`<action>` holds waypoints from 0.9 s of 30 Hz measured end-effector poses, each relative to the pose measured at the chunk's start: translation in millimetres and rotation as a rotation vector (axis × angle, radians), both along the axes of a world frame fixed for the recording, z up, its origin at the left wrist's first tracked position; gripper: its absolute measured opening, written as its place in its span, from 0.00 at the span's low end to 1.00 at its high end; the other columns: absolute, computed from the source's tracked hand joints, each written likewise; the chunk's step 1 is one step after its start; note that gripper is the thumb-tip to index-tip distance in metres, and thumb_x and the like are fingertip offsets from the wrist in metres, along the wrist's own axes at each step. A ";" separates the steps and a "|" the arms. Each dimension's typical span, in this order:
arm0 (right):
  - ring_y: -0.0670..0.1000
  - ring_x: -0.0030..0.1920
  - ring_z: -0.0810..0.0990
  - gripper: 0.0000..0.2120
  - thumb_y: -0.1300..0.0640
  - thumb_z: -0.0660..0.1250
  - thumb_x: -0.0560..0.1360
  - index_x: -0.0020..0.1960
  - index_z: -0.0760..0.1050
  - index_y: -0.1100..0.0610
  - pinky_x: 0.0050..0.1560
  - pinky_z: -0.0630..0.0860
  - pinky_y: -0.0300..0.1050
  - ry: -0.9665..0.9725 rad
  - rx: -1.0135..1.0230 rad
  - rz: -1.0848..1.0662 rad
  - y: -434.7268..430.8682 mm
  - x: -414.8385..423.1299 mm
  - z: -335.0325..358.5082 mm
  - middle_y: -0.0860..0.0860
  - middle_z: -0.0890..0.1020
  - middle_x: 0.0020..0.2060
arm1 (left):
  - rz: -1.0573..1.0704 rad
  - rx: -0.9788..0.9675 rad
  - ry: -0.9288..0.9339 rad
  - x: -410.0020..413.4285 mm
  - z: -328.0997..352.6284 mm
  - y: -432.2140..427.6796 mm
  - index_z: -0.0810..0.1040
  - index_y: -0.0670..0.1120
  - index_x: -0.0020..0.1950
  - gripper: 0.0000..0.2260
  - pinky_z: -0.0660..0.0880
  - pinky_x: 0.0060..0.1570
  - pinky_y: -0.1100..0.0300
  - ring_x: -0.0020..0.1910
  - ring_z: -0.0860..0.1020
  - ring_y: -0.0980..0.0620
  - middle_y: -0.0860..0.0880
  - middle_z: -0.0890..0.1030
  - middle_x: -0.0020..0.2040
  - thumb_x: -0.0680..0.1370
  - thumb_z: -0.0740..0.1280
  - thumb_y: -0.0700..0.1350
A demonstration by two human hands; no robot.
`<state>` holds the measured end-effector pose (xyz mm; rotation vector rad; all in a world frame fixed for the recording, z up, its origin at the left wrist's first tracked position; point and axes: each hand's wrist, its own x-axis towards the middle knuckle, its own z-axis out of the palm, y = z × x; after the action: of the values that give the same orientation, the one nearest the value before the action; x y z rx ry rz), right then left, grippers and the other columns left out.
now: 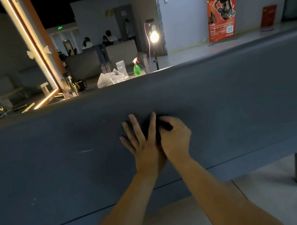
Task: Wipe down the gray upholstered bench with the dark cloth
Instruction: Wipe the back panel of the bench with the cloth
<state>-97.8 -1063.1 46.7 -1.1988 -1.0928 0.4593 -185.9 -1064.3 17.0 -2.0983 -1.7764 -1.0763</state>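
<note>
A dark cloth (163,126), bunched into a small wad, sits pressed against the gray bench (239,97) near the middle of its broad padded face, just below the rounded top edge. A person's right hand (175,137) has its fingers curled tightly round the wad, knuckles up, apparently so the fabric can be driven hard into the upholstery instead of sliding loose. Touching it, the left hand (141,143) lies flat on the padding with fingers straight and fanned apart, holding nothing; it looks placed to brace the body or steady the surface beside the patch being rubbed. Faint pale marks show on the upholstery to the left, suggesting that stretch may need attention yet. Both bare forearms reach in from the bottom of the view. Beyond the bench top stand a green spray bottle (137,69) and a crumpled plastic bag (110,78), probably kept within reach for the cleaning. A bright lamp (154,37) glows behind them, and a red poster (221,2) hangs on the far wall.
</note>
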 end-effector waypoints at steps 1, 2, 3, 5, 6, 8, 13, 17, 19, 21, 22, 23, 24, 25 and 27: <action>0.33 0.45 0.79 0.10 0.63 0.70 0.77 0.55 0.84 0.53 0.49 0.72 0.23 0.025 0.006 0.002 0.9 4.2 0.2 0.42 0.83 0.48 | 0.000 -0.001 0.007 -1.5 -1.0 1.5 0.50 0.60 0.82 0.39 0.37 0.72 0.28 0.77 0.29 0.36 0.44 0.30 0.80 0.76 0.66 0.61; 0.34 0.46 0.80 0.10 0.64 0.70 0.77 0.54 0.85 0.52 0.51 0.74 0.25 0.075 0.013 -0.016 2.9 10.0 1.8 0.41 0.84 0.47 | 0.001 0.003 0.012 -3.5 -2.0 3.0 0.50 0.60 0.82 0.37 0.38 0.72 0.28 0.78 0.30 0.37 0.44 0.30 0.80 0.77 0.65 0.59; 0.35 0.47 0.81 0.10 0.64 0.70 0.77 0.52 0.84 0.52 0.51 0.76 0.28 0.136 0.021 -0.045 6.1 16.2 3.5 0.41 0.84 0.46 | 0.003 0.010 0.010 -5.6 -3.0 4.6 0.50 0.60 0.82 0.35 0.39 0.72 0.27 0.78 0.30 0.38 0.45 0.31 0.80 0.80 0.64 0.58; 0.35 0.47 0.81 0.11 0.65 0.69 0.77 0.51 0.84 0.51 0.52 0.76 0.29 0.223 0.027 -0.117 10.8 26.4 8.0 0.39 0.83 0.44 | 0.002 0.015 -0.005 -8.1 -4.3 6.9 0.50 0.61 0.82 0.32 0.39 0.73 0.29 0.78 0.30 0.40 0.47 0.30 0.80 0.82 0.63 0.57; 0.36 0.47 0.80 0.11 0.65 0.69 0.77 0.52 0.83 0.51 0.52 0.76 0.31 0.252 0.017 -0.154 12.4 30.0 9.1 0.39 0.83 0.44 | -0.002 0.013 -0.010 -8.4 -4.3 7.7 0.50 0.61 0.82 0.31 0.38 0.74 0.31 0.78 0.29 0.41 0.48 0.29 0.80 0.83 0.62 0.56; 0.41 0.49 0.80 0.09 0.64 0.68 0.78 0.54 0.81 0.53 0.56 0.77 0.38 0.341 -0.017 -0.242 14.5 40.0 9.4 0.44 0.82 0.48 | -0.011 0.001 -0.011 -9.9 -4.2 7.7 0.50 0.61 0.82 0.30 0.35 0.74 0.34 0.78 0.28 0.43 0.50 0.28 0.79 0.84 0.60 0.56; 0.46 0.51 0.80 0.08 0.65 0.67 0.78 0.53 0.80 0.54 0.58 0.79 0.45 0.422 -0.027 -0.326 16.4 54.6 6.9 0.48 0.82 0.49 | -0.038 -0.034 0.006 -15.0 -5.2 8.4 0.47 0.61 0.82 0.31 0.33 0.74 0.35 0.77 0.27 0.43 0.50 0.27 0.79 0.84 0.60 0.54; 0.44 0.49 0.82 0.10 0.66 0.69 0.75 0.51 0.82 0.53 0.55 0.80 0.46 0.220 0.074 -0.126 12.7 7.0 2.0 0.45 0.84 0.46 | -0.061 -0.017 0.020 -14.1 -7.9 12.3 0.45 0.59 0.82 0.37 0.33 0.73 0.33 0.77 0.27 0.39 0.47 0.28 0.79 0.81 0.66 0.54; 0.43 0.48 0.82 0.10 0.66 0.69 0.75 0.51 0.83 0.54 0.55 0.80 0.44 0.125 0.041 0.011 10.5 -19.6 -2.8 0.45 0.85 0.46 | -0.065 0.006 0.009 -20.6 -10.9 12.6 0.45 0.55 0.83 0.43 0.34 0.74 0.36 0.78 0.30 0.40 0.48 0.30 0.80 0.78 0.70 0.57; 0.42 0.49 0.82 0.09 0.66 0.69 0.75 0.53 0.83 0.55 0.55 0.79 0.40 0.046 -0.001 0.106 7.4 -36.9 -6.2 0.46 0.85 0.48 | -0.086 0.031 0.008 -31.8 -14.4 11.7 0.44 0.50 0.83 0.44 0.37 0.77 0.39 0.80 0.34 0.43 0.50 0.33 0.81 0.77 0.69 0.58; 0.41 0.48 0.81 0.09 0.66 0.69 0.75 0.53 0.83 0.56 0.54 0.79 0.38 0.032 -0.001 0.129 6.5 -39.5 -7.3 0.46 0.84 0.47 | -0.089 0.040 0.022 -37.7 -15.6 10.7 0.44 0.48 0.83 0.44 0.39 0.78 0.39 0.81 0.35 0.45 0.50 0.35 0.82 0.78 0.68 0.57; 0.41 0.48 0.81 0.09 0.66 0.69 0.75 0.52 0.83 0.56 0.53 0.79 0.36 0.037 0.003 0.139 5.7 -37.9 -6.8 0.46 0.84 0.47 | -0.085 0.045 0.039 -41.8 -16.3 10.5 0.43 0.48 0.83 0.44 0.39 0.78 0.41 0.81 0.36 0.46 0.51 0.35 0.82 0.78 0.69 0.56; 0.40 0.48 0.81 0.09 0.65 0.69 0.75 0.52 0.83 0.56 0.52 0.78 0.34 0.053 0.005 0.139 4.8 -32.7 -6.0 0.46 0.84 0.47 | -0.082 0.047 0.046 -44.1 -16.9 9.8 0.43 0.48 0.83 0.44 0.39 0.78 0.43 0.81 0.37 0.47 0.51 0.36 0.82 0.78 0.69 0.54; 0.38 0.47 0.81 0.09 0.65 0.69 0.75 0.51 0.82 0.55 0.51 0.77 0.31 0.079 0.005 0.121 3.7 -24.7 -4.3 0.45 0.84 0.46 | -0.080 0.056 0.040 -43.5 -16.8 8.9 0.44 0.49 0.83 0.41 0.38 0.78 0.44 0.81 0.37 0.48 0.52 0.36 0.82 0.80 0.67 0.53; 0.36 0.45 0.79 0.10 0.66 0.69 0.75 0.50 0.81 0.52 0.49 0.73 0.26 0.151 0.010 0.015 4.4 -1.2 1.3 0.42 0.83 0.44 | -0.075 0.069 0.014 -36.9 -15.4 7.2 0.46 0.49 0.83 0.34 0.39 0.78 0.44 0.81 0.37 0.48 0.53 0.37 0.82 0.82 0.59 0.52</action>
<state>-99.0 -1058.6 48.0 -1.1287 -0.9741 0.5464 -222.8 -1057.1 1.6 -2.1412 -1.6429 -1.1221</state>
